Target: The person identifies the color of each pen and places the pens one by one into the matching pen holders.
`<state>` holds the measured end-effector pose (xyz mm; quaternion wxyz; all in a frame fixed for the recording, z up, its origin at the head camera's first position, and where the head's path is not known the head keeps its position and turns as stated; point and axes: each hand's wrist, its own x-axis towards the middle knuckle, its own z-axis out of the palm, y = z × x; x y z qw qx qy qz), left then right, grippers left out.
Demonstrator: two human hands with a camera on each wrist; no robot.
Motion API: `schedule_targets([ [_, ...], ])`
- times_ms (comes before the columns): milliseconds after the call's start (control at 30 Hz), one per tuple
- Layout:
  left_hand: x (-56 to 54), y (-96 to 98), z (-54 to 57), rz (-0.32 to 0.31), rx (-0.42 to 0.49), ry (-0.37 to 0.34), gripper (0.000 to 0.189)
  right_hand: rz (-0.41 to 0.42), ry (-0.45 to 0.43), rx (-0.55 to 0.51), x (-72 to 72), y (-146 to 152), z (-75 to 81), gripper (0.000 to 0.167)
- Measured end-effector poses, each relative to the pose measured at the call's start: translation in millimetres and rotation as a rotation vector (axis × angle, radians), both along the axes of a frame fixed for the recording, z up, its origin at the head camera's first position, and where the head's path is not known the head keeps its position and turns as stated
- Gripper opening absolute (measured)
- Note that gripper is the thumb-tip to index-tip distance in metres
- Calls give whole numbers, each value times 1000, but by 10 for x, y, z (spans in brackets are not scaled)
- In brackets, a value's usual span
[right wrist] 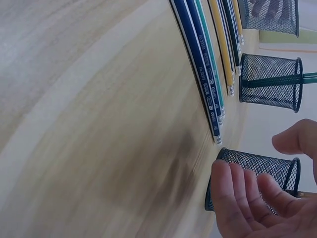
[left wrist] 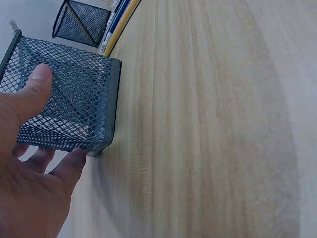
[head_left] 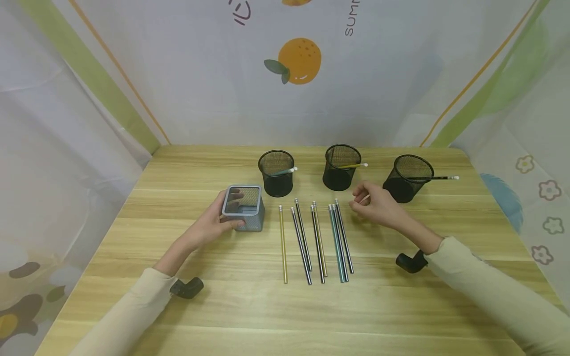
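Fruit-print fabric (head_left: 200, 89) backs a wood-grain counter (head_left: 356, 316) where a left hand (head_left: 209, 225) grasps a square mesh pen holder (head_left: 253, 222) beside eraser-tipped pencils (head_left: 318, 242), which a careless sweep by the empty, loosely curled right hand (head_left: 378, 205) could scatter.

The worktop (head_left: 240, 314) is viewed from above, forward and down, in the head view. Sideways-tilted and closer, the square cup (left wrist: 81, 96) is faced in the left wrist view, the pencils (right wrist: 202, 44) in the right. Both are shared by all three views.
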<state>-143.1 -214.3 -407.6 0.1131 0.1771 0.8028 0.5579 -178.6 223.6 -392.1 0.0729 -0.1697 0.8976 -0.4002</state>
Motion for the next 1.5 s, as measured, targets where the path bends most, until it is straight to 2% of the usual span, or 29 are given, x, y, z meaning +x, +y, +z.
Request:
schedule_targets([
  [200,-11,-7,1,1,-8,10,79,-5,-21,6,-29,-12,-30,24],
  [467,-17,-8,6,6,-16,18,78,49,-52,17,-50,-113,-80,17],
  [667,-18,4,7,6,-6,27,77,39,-94,79,-59,-181,-97,13],
  [1067,-12,0,0,8,-6,21,78,37,-114,153,-84,-285,-125,8],
  [1367,-19,-8,-15,5,10,13,79,18,-175,212,-105,-380,-105,10],
  [1500,-14,-3,-5,3,16,13,79,17,-168,252,-107,-402,-88,11],
])
